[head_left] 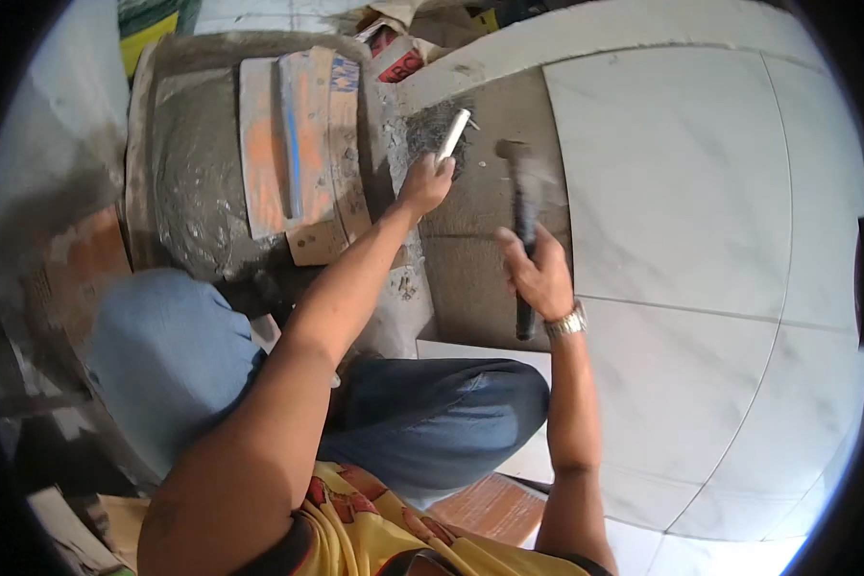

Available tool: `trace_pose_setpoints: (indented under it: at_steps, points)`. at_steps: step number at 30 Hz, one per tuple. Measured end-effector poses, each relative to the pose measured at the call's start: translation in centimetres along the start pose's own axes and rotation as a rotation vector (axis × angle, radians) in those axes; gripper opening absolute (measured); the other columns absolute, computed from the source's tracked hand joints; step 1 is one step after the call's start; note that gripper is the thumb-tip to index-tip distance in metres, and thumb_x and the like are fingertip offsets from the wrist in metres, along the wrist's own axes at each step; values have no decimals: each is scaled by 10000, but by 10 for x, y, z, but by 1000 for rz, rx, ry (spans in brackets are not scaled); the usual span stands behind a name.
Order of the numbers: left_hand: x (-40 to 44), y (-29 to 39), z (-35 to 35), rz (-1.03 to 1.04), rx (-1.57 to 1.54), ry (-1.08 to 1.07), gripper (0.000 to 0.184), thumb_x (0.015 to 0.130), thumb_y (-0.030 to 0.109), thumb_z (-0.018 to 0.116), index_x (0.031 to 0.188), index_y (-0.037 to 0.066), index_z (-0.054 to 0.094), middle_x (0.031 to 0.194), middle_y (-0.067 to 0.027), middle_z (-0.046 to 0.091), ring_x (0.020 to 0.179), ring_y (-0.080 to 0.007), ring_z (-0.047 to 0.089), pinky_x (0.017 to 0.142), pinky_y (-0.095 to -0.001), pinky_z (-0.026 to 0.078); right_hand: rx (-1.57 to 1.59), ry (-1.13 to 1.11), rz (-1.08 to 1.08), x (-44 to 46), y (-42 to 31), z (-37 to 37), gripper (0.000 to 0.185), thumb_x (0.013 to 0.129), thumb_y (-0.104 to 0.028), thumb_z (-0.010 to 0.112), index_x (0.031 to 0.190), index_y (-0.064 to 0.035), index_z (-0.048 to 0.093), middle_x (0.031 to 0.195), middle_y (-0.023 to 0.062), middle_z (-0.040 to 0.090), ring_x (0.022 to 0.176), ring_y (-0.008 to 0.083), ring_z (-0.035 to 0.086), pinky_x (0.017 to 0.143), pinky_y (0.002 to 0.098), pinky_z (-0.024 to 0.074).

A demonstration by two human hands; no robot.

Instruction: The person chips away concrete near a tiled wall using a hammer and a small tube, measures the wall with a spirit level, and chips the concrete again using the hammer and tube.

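My left hand (425, 185) is closed around a short white stick-like piece (453, 134), which slants up and to the right past my fingers. I cannot tell its exact kind. Beyond it lies a dark, rough patch (434, 125) on the bare cement floor (485, 206). In my right hand (540, 274) is a hammer (524, 211), gripped by its black handle; its head is smeared by motion. The hammer stands over the bare cement, to the right of the white piece and apart from it.
White marbled tiles (682, 182) cover the floor at right, up to a raised pale edge (624, 34). On the left a trough (142, 182) holds wet grey mortar (197, 163), with orange-stained boards (259, 144) across it. A brown tile piece (494, 509) lies beside my knee.
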State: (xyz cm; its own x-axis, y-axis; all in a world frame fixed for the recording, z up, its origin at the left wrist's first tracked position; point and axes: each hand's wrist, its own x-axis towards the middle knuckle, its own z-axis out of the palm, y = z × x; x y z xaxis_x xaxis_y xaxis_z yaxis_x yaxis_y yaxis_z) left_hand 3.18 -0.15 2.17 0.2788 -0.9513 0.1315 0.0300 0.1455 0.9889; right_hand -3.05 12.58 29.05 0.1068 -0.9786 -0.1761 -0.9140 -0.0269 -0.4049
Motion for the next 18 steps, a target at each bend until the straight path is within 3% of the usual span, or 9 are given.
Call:
trace_pose_setpoints:
  at_steps: [1,3,6,10,11,14,15,17,18]
  points:
    - [-6,7,-1,-134,-60,-28,426,948,356,549,982,-65,601,947,-348,630,949,-507,609,766,-534,494,-246,18,-45,3,-6,4,417,919,-368,655,827,33,589,578,196,570,535,284,623,523,393,474]
    - [-15,-7,5,146,351,-53,393,927,333,568,998,-51,609,994,-342,626,986,-498,600,788,-530,498,-283,10,-49,16,2,22,440,927,-399,634,865,35,589,620,236,597,607,367,651,550,438,487]
    - [-17,-21,26,-223,18,84,361,900,315,569,1084,6,595,1127,-265,604,1068,-418,580,874,-480,489,-243,69,-175,8,-6,30,453,929,-431,628,879,17,573,622,255,584,604,417,633,545,456,478]
    - [-27,-101,50,-102,-711,-218,465,1025,404,409,1285,25,475,1234,-136,562,1200,-275,504,1035,-408,406,-327,138,-452,13,-31,27,475,927,-463,616,917,9,568,650,267,604,645,443,638,586,482,508]
    - [-40,-67,51,-221,-995,-106,430,987,371,466,1162,-16,533,1122,-208,604,1080,-365,563,943,-422,465,-372,63,-376,18,-38,25,522,931,-502,577,953,20,567,698,278,629,709,459,649,660,520,528]
    - [-16,-119,62,-65,-610,-117,379,938,294,567,1077,-58,560,964,-220,673,875,-383,647,797,-436,537,-433,52,-257,50,-8,36,539,943,-513,540,944,23,598,769,298,656,766,479,655,713,543,526]
    - [-6,-119,56,101,-44,-124,373,936,286,575,1087,-55,556,952,-200,678,858,-357,647,787,-429,539,-374,96,-193,62,14,42,541,943,-503,542,928,35,604,804,305,664,786,480,661,730,539,534]
    - [-3,-126,54,264,318,-175,384,934,276,582,1128,-52,542,952,-180,686,861,-327,656,784,-424,539,-338,70,-154,73,24,37,516,933,-482,543,954,31,595,820,312,661,825,482,659,757,536,532]
    - [-3,-130,55,261,114,-229,402,934,275,580,1160,-54,532,964,-179,688,881,-323,664,791,-426,538,-320,56,-132,72,24,33,505,929,-472,543,967,29,590,828,316,660,845,483,658,771,534,531]
